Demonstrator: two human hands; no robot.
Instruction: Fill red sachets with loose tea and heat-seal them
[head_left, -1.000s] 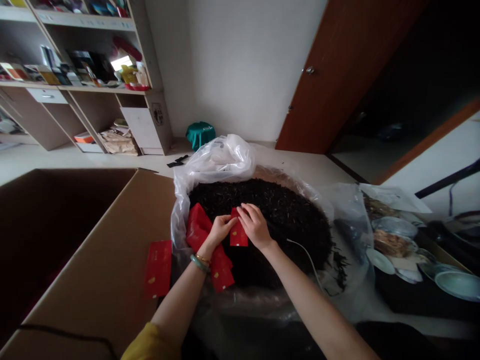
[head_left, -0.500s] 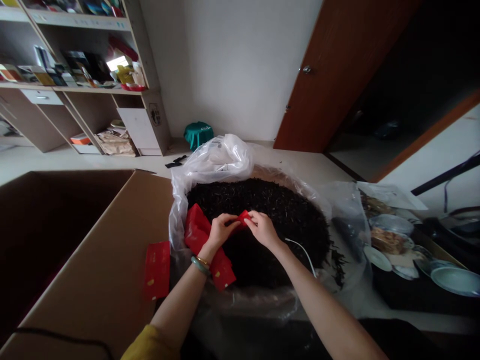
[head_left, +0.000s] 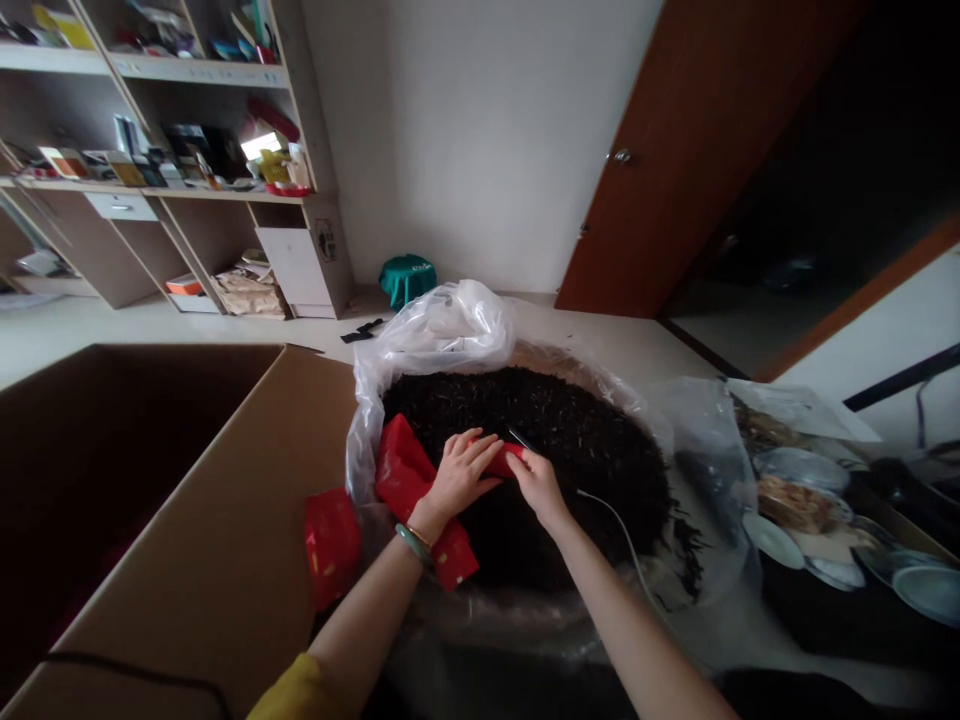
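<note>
Together, left hand (head_left: pixel 454 484), right hand (head_left: pixel 541 489), fingers (head_left: pixel 475 453) gripping smooth red packet (head_left: pixel 499 463), above coarse dark shreds (head_left: pixel 585 430).

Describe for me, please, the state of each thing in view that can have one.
Red packet: held, partly covered by fingers.
Right hand: pinching the red packet.
Left hand: at the red packet, grip partly hidden.
Plastic bag: open, dark leafy pieces showing.
White cord: uncoiled.
Cardboard box: open.
Brown door: standing open.
White drawer: shut.
</note>
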